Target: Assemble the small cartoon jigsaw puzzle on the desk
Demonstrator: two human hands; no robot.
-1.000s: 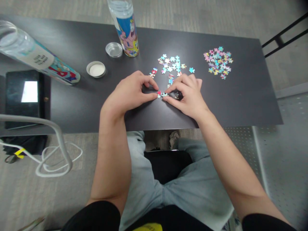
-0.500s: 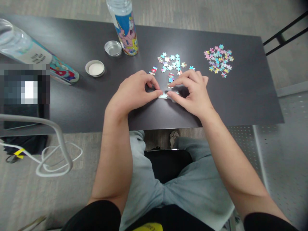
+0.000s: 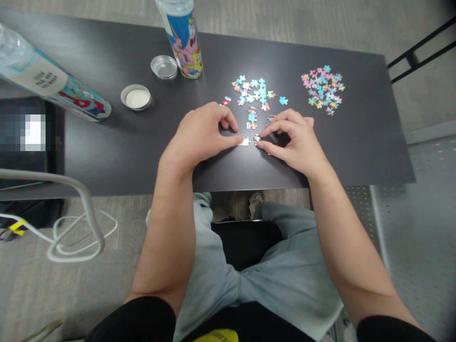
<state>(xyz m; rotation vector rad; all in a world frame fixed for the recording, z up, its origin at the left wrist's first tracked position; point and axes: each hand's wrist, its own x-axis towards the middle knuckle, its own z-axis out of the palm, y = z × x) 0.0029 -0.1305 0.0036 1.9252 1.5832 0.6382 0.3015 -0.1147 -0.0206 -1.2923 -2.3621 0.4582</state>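
My left hand (image 3: 199,135) rests on the dark table (image 3: 107,142), its thumb and forefinger pinching a small white-backed puzzle piece (image 3: 245,141). My right hand (image 3: 294,140) lies just to the right, fingertips pinching another small puzzle piece (image 3: 256,138). The two pieces are a little apart. A short joined strip of pieces (image 3: 252,118) lies just beyond the fingertips. A loose cluster of blue pieces (image 3: 254,90) sits farther back, and a pink and blue pile of pieces (image 3: 323,89) lies at the back right.
A cartoon-printed tube (image 3: 182,38) stands at the back, a clear lid (image 3: 164,67) beside it. A white-lined lid (image 3: 136,97) and a second tube lying on its side (image 3: 50,83) are at left. A tablet (image 3: 28,137) lies at the far left edge.
The two pieces, held together between both hands before, are now slightly apart. My right hand has shifted a little right, and the view has tilted slightly.
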